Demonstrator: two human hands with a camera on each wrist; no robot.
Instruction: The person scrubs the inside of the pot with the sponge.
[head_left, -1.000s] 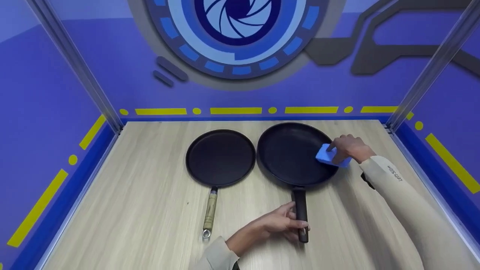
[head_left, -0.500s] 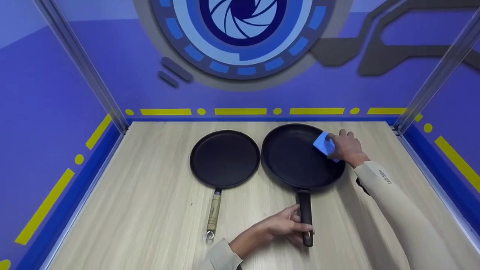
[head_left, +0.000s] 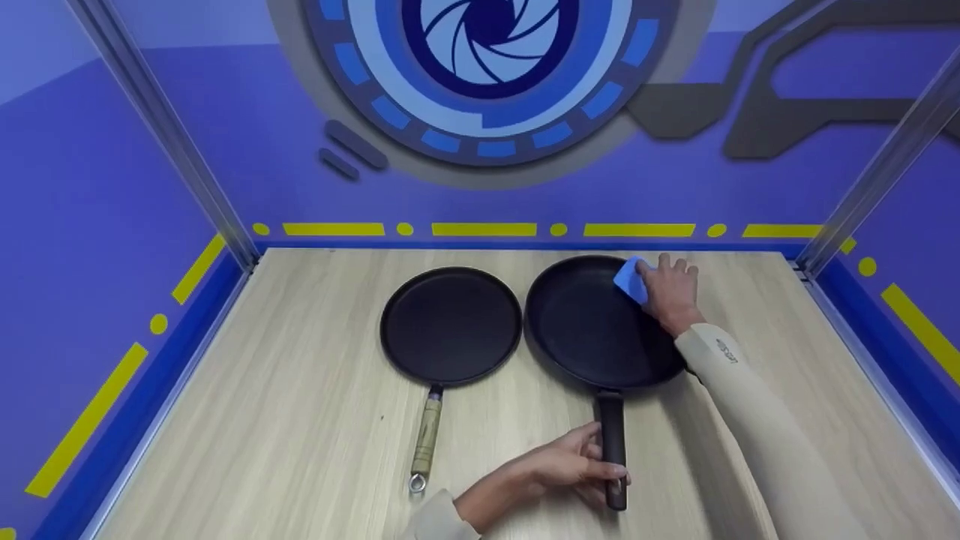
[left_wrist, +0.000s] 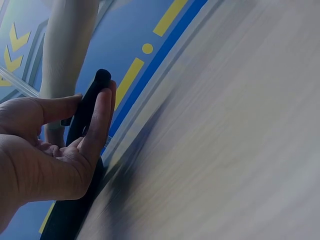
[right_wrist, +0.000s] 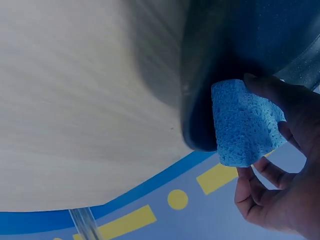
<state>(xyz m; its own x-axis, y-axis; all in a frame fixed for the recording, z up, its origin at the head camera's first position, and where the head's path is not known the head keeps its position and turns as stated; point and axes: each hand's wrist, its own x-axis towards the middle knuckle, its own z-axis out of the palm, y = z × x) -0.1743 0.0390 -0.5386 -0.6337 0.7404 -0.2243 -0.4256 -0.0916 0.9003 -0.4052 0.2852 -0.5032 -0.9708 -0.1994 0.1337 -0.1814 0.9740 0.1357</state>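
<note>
A deep black frying pan (head_left: 592, 330) lies on the right of the table, its black handle (head_left: 613, 442) pointing toward me. My left hand (head_left: 566, 466) grips that handle near its end, thumb on top; the left wrist view shows the fingers curled about the handle (left_wrist: 90, 112). In my right hand (head_left: 670, 294) a blue sponge (head_left: 631, 281) is pinched at the pan's far right rim. The right wrist view shows the porous sponge (right_wrist: 245, 122) between thumb and fingers, against the pan's edge (right_wrist: 192, 120).
Left of the frying pan lies a flat black crepe pan (head_left: 451, 326) with a wooden handle (head_left: 427, 435) ending in a metal ring; the two rims nearly touch. Blue panels (head_left: 187, 165) with metal corner posts enclose the back and sides of the wooden table (head_left: 300, 412).
My right hand has moved the sponge along the pan's right rim, away from me and slightly left. My left hand keeps its grip on the handle. The head view has shifted slightly.
</note>
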